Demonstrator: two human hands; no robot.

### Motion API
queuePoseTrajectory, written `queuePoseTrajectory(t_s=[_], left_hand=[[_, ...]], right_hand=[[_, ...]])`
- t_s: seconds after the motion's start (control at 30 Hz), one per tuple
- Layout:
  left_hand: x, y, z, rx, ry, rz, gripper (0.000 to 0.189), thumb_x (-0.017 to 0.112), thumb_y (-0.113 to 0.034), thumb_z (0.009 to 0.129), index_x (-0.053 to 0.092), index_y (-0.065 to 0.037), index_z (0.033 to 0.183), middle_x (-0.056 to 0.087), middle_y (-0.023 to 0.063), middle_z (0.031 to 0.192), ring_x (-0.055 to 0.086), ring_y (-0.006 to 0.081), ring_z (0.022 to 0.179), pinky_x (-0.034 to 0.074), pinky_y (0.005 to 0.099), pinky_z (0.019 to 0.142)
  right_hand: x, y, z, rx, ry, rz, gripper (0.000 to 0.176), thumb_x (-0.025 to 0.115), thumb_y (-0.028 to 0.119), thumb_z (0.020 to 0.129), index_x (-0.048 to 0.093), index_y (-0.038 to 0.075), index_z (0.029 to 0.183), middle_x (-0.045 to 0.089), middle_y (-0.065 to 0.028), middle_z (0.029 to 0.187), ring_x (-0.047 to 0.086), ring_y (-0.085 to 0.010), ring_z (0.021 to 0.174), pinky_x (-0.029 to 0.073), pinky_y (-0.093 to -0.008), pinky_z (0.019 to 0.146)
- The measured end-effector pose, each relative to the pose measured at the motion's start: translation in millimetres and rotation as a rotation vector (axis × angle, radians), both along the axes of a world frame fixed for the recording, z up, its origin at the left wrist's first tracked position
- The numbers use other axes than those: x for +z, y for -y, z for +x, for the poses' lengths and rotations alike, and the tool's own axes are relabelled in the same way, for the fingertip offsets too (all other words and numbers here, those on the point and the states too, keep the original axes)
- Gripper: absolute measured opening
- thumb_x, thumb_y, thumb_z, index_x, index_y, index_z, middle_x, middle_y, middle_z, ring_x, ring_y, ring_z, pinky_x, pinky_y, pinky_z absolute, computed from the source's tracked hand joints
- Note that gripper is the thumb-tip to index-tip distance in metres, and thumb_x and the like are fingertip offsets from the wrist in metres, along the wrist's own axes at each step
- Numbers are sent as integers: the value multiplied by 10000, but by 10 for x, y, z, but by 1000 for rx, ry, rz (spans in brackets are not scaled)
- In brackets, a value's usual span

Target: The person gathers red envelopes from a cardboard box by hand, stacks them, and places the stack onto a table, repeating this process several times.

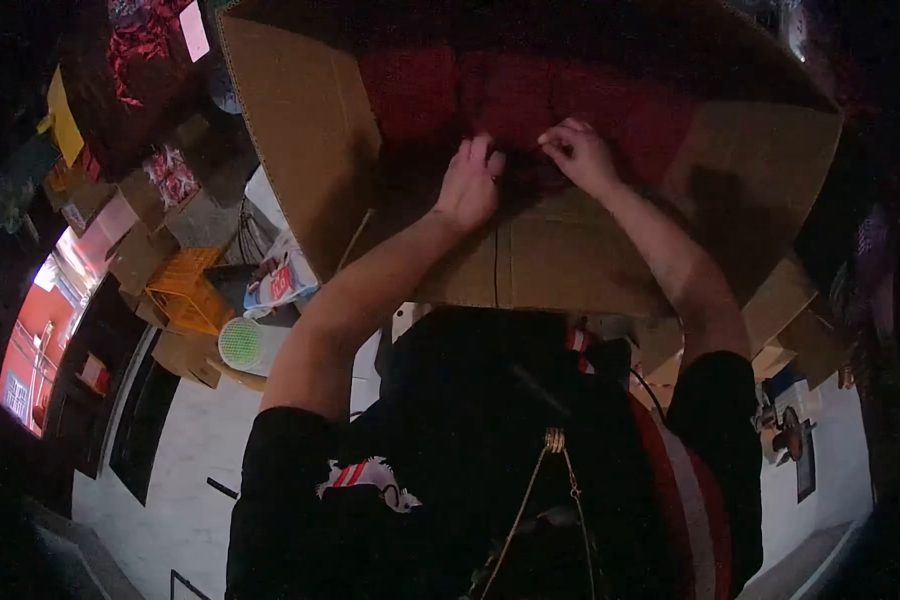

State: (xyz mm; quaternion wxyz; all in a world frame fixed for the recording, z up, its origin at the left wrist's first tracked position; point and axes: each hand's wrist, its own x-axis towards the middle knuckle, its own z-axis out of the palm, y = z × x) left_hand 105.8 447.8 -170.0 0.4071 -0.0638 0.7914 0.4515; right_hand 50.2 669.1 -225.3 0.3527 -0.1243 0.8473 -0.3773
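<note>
Both of my hands reach into a large open cardboard box [310, 110] in front of my chest. Dark red material [610, 110] shows deep inside it, poorly lit. My left hand [470, 185] is closed, with its fingers curled near the middle of the box; whatever it may hold is hidden. A little to the right, my right hand [582, 160] is pinched at thumb and forefinger, and anything between them is too small to make out. The two hands are apart. A thin dark cord [497, 265] runs down over the near cardboard flap, below my left hand.
To the left are an orange crate [185, 292], a white container with a green mesh top [240, 343] and a printed plastic bag [282, 280]. More cardboard [795, 330] stands at the right. A pale floor [185, 445] shows below.
</note>
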Motion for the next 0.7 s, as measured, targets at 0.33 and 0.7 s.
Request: queuePoseTrajectory(t_s=[0.33,0.7], left_hand=[[-172,17,177,-474,-649,-402,345,546,-78,729,531,-44,1072,550,136,1016,522,306,1003,417,438,855],[25,23,-83,-471,-448,-303,503,501,62,785,458,-56,1272,466,157,1266,449,353,1187,387,454,975]], right_hand=[[-46,-20,40,-93,-94,-67,292,626,125,876,576,80,1160,546,-84,1118,573,-233,911,487,-347,805],[-19,-75,74,32,-124,-56,73,655,121,835,661,85,899,596,-92,936,554,-273,972,447,-377,853]])
